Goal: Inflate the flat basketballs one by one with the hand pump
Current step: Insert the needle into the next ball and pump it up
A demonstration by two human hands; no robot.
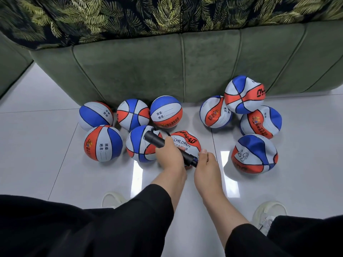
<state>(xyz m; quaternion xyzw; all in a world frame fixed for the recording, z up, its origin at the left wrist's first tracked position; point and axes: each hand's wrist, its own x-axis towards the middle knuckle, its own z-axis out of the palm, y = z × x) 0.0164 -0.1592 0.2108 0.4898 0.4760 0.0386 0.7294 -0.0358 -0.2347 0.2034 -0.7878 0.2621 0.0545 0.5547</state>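
A black hand pump [156,140] lies slanted over a red, white and blue basketball [187,143] marked CHILDREN on the floor. My left hand [169,154] grips the pump's barrel. My right hand [206,160] holds the handle end at the lower right, pushed close to the barrel. A thin black hose curves from the pump's far tip toward the ball. Several round, firm balls [103,143] sit to the left. Several dented, flat balls [254,153] lie to the right.
A green sofa [185,67] with a leaf-print cover stands right behind the balls. The floor is glossy white tile [37,164]. My white shoes [267,214] and dark trouser legs fill the bottom edge.
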